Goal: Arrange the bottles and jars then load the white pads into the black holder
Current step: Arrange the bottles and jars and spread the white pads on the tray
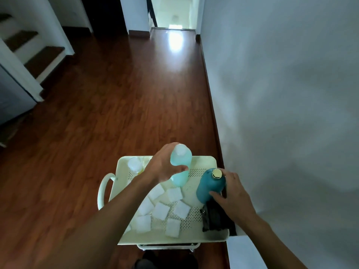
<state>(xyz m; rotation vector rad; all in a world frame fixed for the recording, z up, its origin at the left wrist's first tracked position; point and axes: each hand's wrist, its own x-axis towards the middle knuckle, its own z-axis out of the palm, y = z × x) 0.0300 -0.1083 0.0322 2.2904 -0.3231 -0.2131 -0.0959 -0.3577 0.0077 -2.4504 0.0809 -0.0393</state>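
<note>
My left hand (165,165) grips a pale turquoise bottle with a white cap (180,167), upright over the far middle of the cream perforated cart tray (204,159). My right hand (232,193) is wrapped around a darker teal bottle with a gold cap (208,186) at the tray's right side. Right below that bottle lies the black holder (213,218), partly hidden by my right wrist. Several white square pads (161,210) lie scattered across the near half of the tray. A clear jar with a yellowish base (135,165) stands in the far left corner.
The cart has a loop handle (104,189) on its left side and stands against a white wall (281,113) on the right. Dark wooden floor (116,94) stretches ahead to a doorway. Stairs (29,47) rise at the far left.
</note>
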